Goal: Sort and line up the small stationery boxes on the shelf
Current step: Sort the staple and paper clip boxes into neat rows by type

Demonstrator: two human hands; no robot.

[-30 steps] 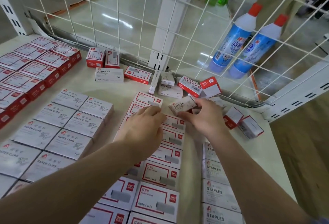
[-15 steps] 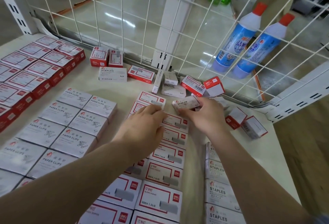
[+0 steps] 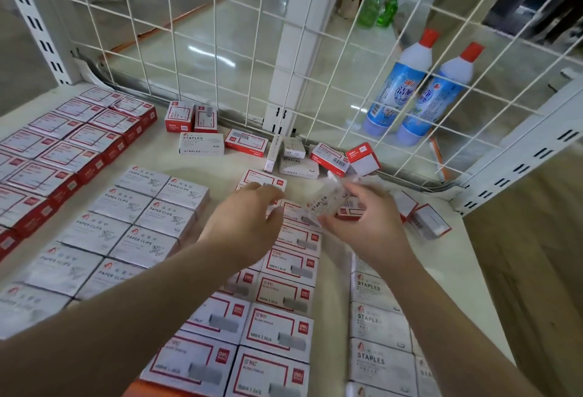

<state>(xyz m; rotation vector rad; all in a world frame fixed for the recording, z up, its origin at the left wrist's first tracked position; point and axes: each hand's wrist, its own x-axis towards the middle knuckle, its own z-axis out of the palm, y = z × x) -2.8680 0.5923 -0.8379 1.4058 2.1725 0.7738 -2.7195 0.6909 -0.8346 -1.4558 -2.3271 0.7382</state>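
Staples box (image 3: 328,204), small and white with grey "STAPLES" lettering on its long face, sits tilted in your right hand (image 3: 367,223); motion blurs it, so finer print is unreadable. Your fingers curl round its far end, holding it just above the shelf (image 3: 227,166). Your left hand (image 3: 243,226) hovers beside it, fingers loosely bent, gripping nothing; fingertips near the box's near end, contact unclear.

Below your hands, a double column of red-bordered staple boxes (image 3: 277,327) runs toward you, white lids with red logo squares. To your right, a single column of white staples boxes (image 3: 375,321), edges touching. To your left, a block of grey paper clip boxes (image 3: 138,226) in neat rows, and farther left, red-sided boxes (image 3: 63,157) lined up likewise.

Loose boxes (image 3: 296,157) lie scattered along the wire grid (image 3: 220,49) at the back, some flat, some on edge. Two blue bottles (image 3: 419,87) with red caps stand behind the grid.
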